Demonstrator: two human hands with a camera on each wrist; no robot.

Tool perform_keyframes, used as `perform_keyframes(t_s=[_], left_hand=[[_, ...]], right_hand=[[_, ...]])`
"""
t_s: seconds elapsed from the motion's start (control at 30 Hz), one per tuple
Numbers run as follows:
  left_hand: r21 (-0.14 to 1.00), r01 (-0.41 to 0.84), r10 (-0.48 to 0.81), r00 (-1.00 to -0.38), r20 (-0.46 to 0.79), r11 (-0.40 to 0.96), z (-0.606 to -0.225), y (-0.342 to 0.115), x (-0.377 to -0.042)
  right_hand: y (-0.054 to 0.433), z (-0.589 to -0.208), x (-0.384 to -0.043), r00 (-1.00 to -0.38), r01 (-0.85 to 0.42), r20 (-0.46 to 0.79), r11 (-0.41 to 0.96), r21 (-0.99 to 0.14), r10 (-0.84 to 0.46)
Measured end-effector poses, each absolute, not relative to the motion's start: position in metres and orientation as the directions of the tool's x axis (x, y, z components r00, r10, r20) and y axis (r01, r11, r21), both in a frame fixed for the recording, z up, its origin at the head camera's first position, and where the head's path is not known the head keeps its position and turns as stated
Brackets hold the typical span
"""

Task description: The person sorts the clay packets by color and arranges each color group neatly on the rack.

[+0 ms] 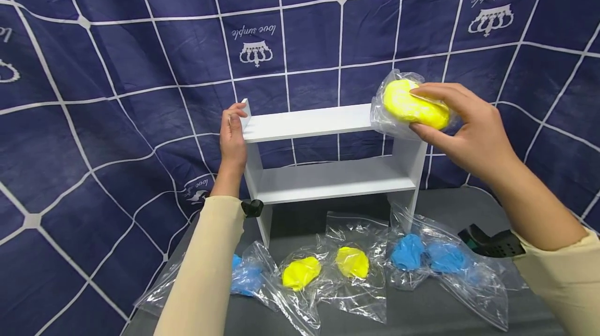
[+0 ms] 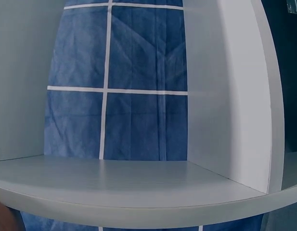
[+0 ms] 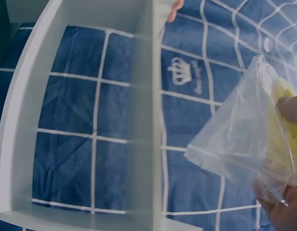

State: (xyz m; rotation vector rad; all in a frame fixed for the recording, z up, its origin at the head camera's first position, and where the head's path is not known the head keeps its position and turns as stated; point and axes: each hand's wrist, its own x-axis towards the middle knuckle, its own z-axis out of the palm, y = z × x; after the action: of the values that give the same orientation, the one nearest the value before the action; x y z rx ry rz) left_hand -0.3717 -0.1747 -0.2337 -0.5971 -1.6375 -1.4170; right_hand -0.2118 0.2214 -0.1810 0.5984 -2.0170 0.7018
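A white two-tier shelf (image 1: 309, 124) stands upright before me. My left hand (image 1: 233, 138) grips the short raised panel at the shelf's upper left end, fingers over its edge. Between thumb and fingers, my right hand (image 1: 483, 138) pinches a clear plastic bag with a soft yellow lump (image 1: 405, 102) inside. In the head view that bag overlaps the top board's right end. The right wrist view shows the bag's loose clear part (image 3: 230, 139) sticking out beside the shelf's side. From the left wrist, the shelf's inner boards (image 2: 134, 185) fill the view.
On the dark grey table (image 1: 403, 310) in front of the shelf lie several clear bags: two with yellow lumps (image 1: 352, 262) in the middle, blue lumps (image 1: 408, 251) at the right, and blue (image 1: 247, 277) partly behind my left sleeve. A blue checked cloth (image 1: 309, 39) hangs behind.
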Motion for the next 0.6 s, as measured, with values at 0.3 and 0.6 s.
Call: perform_keyframes(t_s=[0.3, 0.6], left_hand=[[0.533, 0.809, -0.184, -0.501, 0.846, 0.248, -0.237, -0.174, -0.373], [0.496, 0.829, -0.165, -0.468, 0.868, 0.26, -0.237, -0.178, -0.374]], right_hand=[[0.22, -0.175, -0.261, -0.572, -0.576, 0.81, 0.766, -0.285, -0.128], [0.216, -0.185, -0.312, -0.701, -0.475, 0.708, 0.8, -0.366, -0.093]])
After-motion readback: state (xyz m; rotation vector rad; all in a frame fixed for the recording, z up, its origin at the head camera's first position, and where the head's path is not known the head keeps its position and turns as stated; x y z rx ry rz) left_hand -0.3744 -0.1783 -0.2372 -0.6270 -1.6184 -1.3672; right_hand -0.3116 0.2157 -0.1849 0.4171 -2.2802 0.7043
